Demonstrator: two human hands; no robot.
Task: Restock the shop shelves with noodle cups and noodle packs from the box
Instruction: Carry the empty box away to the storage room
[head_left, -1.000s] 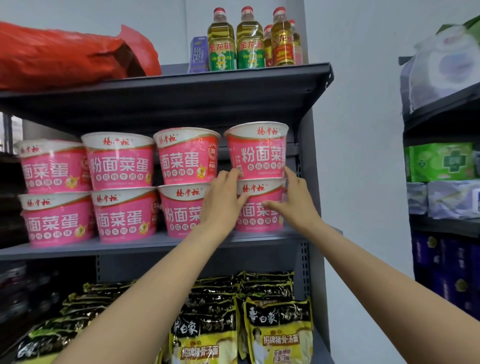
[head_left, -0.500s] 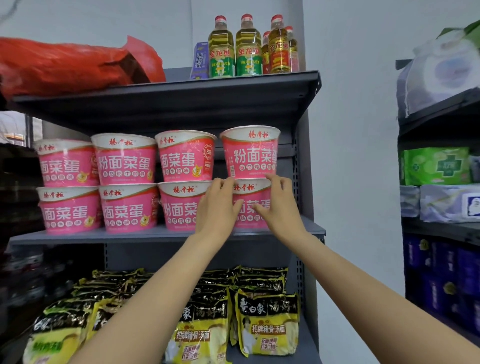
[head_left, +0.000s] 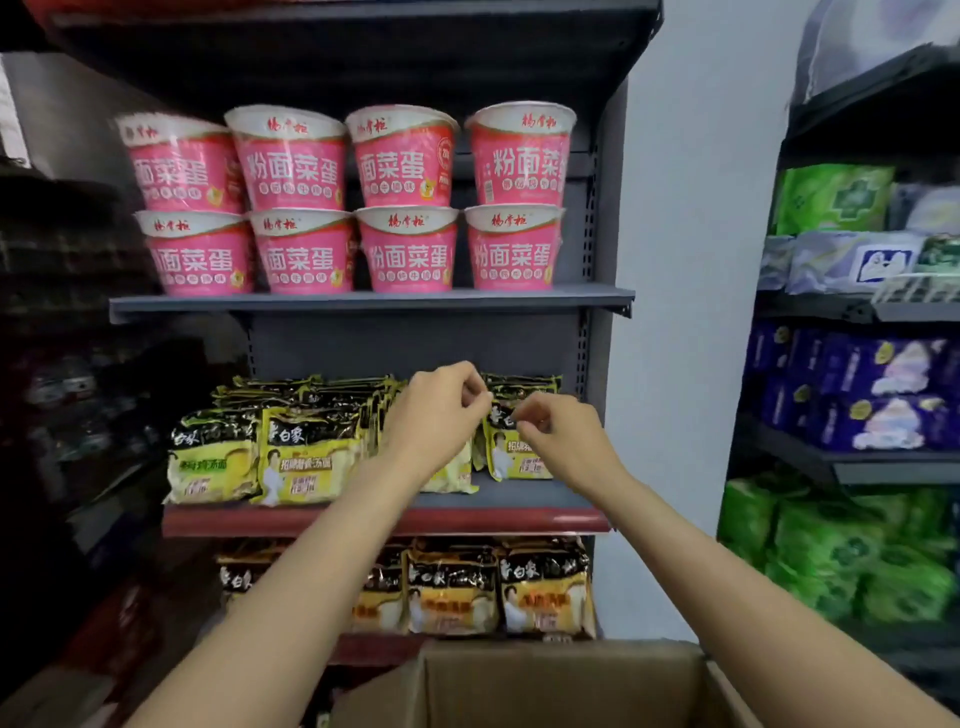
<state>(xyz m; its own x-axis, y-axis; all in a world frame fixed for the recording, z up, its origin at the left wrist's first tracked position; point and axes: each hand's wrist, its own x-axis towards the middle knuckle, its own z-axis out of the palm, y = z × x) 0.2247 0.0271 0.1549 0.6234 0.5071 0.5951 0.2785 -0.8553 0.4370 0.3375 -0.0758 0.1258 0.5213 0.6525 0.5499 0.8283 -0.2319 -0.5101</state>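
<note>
On the upper shelf (head_left: 363, 302): eight pink noodle cups (head_left: 408, 249), four stacked on four. Below, yellow noodle packs (head_left: 306, 460) in rows. Left hand (head_left: 434, 421) and right hand (head_left: 563, 441), fingers loosely curled, empty, hover before the packs. Cardboard box (head_left: 545, 686) nearest, bottom.

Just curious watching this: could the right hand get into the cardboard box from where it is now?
Probably yes. The right hand hangs loosely curled and holds nothing in front of the noodle packs, and the cardboard box sits open below with nothing between them. Its contents are out of view.
</note>
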